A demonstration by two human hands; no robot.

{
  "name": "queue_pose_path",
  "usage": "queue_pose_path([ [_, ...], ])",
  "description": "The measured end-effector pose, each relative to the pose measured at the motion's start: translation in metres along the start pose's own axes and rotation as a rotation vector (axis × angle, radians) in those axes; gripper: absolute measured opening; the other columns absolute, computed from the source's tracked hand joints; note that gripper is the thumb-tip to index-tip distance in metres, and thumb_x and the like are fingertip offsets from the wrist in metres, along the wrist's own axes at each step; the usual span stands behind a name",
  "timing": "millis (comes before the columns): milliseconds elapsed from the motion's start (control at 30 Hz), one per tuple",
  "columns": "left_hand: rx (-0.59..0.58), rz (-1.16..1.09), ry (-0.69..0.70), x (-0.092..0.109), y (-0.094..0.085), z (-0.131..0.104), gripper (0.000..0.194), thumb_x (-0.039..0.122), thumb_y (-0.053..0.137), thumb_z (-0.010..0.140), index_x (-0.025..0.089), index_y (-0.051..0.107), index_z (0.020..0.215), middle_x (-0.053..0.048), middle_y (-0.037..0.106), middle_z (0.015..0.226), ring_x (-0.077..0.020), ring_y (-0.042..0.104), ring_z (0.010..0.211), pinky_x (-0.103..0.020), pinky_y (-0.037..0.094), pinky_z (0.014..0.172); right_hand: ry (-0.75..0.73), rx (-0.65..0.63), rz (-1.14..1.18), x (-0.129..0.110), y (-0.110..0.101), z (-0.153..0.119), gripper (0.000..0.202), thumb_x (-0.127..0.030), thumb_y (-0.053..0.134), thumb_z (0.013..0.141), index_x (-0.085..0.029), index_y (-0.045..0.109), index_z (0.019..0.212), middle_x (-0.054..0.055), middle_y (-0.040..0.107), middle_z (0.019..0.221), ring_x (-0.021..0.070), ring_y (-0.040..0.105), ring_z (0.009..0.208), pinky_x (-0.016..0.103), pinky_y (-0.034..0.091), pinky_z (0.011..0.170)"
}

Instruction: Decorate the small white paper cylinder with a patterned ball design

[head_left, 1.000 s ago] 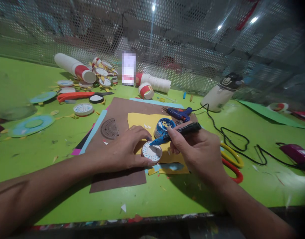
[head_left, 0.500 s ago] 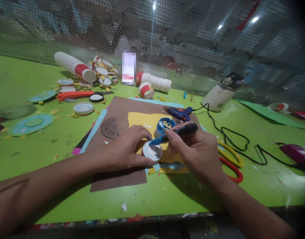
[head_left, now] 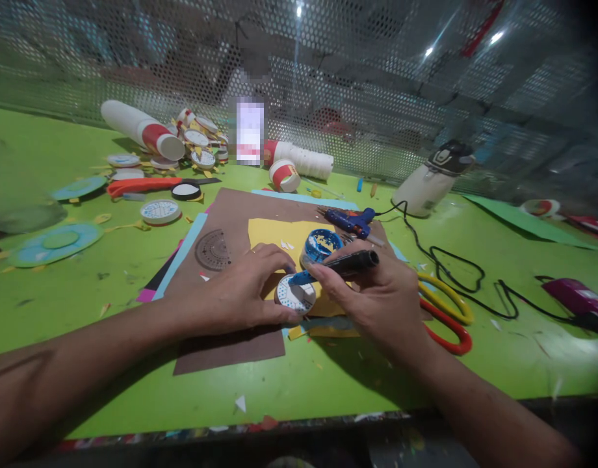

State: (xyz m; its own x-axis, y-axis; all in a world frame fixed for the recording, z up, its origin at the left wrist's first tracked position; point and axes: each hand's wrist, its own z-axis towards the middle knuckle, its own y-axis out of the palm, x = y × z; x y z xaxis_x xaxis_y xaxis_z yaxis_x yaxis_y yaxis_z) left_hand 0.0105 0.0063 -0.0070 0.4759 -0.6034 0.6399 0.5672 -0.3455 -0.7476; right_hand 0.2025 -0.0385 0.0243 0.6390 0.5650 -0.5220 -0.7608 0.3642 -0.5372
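Note:
Between the thumb and fingers of my left hand (head_left: 247, 286) is a small round white disc (head_left: 295, 300) with blue dots and dark lines. My right hand (head_left: 377, 292) grips a black marker (head_left: 350, 262), whose blue-stained front end meets the top of the disc. Just behind the disc, a blue-smeared round tub (head_left: 322, 246) stands on yellow paper (head_left: 264, 231). Brown sheets (head_left: 231, 351) lie beneath, with a dark protractor (head_left: 212, 250) left of the yellow paper.
A blue glue gun (head_left: 350, 221) with a black cable lies behind the tub. Scissors with yellow and red handles (head_left: 450, 335) are beside my right hand. Farther back are paper cups (head_left: 143, 130), decorated discs (head_left: 161, 211), orange scissors (head_left: 147, 185) and a white bottle (head_left: 420, 185).
My right hand and the marker have shifted slightly left and down, the marker's back end now lower. My left hand still holds the disc. The whole view has moved slightly.

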Motion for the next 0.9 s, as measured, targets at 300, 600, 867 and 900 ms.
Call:
queue_pose_path([
  [300,-0.013,0.025,-0.020,-0.0008,-0.0022,-0.0021,0.046,0.046,0.074,0.077,0.019,0.057,0.110,-0.009,0.059,0.116,-0.0286,0.055,0.108,-0.043,0.045,0.091,0.123,0.117,0.041,0.0012,-0.0079,0.0008,0.028,-0.034,0.071,0.082,-0.019,0.064,0.059,-0.001,0.062,0.054,0.0121,0.054,0.048,0.026,0.045,0.050],
  [600,0.003,0.009,0.004,0.0002,-0.0011,-0.0007,0.045,0.046,0.073,0.077,0.020,0.056,0.110,-0.008,0.058,0.119,-0.0277,0.055,0.108,-0.043,0.045,0.092,0.224,0.040,0.135,0.0035,-0.0041,-0.0004,0.024,-0.033,0.073,0.081,-0.018,0.064,0.064,0.000,0.064,0.057,0.0127,0.059,0.052,0.026,0.049,0.053],
  [867,-0.005,0.013,0.013,-0.0024,-0.0002,-0.0005,0.045,0.047,0.073,0.078,0.020,0.056,0.110,-0.009,0.058,0.118,-0.0277,0.055,0.109,-0.043,0.045,0.092,0.223,0.028,0.146,0.0065,-0.0023,-0.0011,0.024,-0.036,0.073,0.080,-0.016,0.066,0.068,0.000,0.066,0.056,0.0122,0.059,0.048,0.023,0.047,0.046],
  [900,-0.007,0.015,0.011,-0.0021,-0.0001,-0.0003,0.045,0.047,0.073,0.078,0.020,0.056,0.110,-0.009,0.058,0.118,-0.0277,0.055,0.109,-0.043,0.045,0.092,0.226,0.025,0.143,0.0066,-0.0020,-0.0010,0.024,-0.036,0.073,0.080,-0.016,0.066,0.068,0.000,0.066,0.056,0.0124,0.059,0.048,0.024,0.048,0.046],
])
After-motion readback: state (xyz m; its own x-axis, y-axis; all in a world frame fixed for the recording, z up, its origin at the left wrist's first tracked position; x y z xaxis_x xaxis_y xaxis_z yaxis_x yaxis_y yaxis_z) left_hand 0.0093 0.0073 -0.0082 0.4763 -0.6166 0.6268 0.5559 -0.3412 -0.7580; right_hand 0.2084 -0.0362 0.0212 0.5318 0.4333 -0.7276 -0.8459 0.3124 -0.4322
